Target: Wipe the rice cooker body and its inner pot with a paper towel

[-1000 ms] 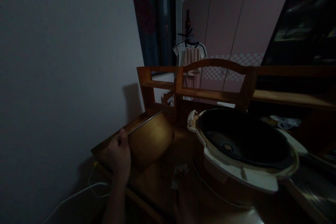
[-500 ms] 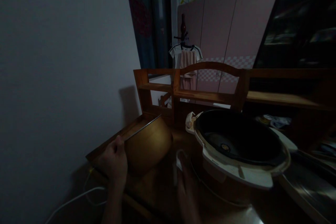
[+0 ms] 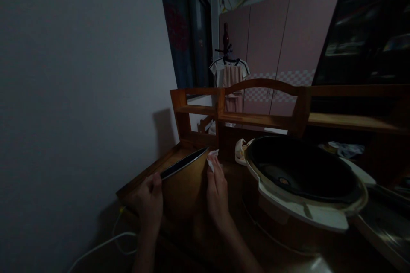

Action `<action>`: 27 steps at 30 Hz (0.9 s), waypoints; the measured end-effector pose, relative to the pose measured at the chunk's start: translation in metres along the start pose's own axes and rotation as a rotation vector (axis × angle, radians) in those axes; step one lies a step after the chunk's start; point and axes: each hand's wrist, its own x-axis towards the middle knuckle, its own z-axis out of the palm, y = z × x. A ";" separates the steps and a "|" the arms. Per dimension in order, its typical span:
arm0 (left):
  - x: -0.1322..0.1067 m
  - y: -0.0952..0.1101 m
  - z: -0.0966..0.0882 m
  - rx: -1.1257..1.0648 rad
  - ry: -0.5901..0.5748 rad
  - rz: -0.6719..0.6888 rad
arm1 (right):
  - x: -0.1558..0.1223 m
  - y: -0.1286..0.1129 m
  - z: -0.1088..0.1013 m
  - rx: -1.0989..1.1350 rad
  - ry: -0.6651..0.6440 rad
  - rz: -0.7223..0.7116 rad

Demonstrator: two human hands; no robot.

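My left hand grips the near rim of a brown-gold inner pot, which is tilted on its side on the wooden desk, its mouth turned to the left. My right hand lies against the pot's right outer wall, fingers closed on a small white cloth or tissue near the pot's far rim. To the right stands an open white rice cooker with a dark, empty cavity.
A wooden desk hutch with shelves runs along the back. A white cable hangs off the desk's left edge by the wall. Clothes hang on a rack in front of pink wardrobe doors. The room is dim.
My right hand came up from the desk with the white cloth and now rests on the pot's outer wall. My left hand kept its hold on the rim.
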 end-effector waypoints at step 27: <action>0.018 -0.001 0.003 0.066 -0.009 -0.058 | -0.021 -0.024 -0.017 0.012 -0.451 -0.284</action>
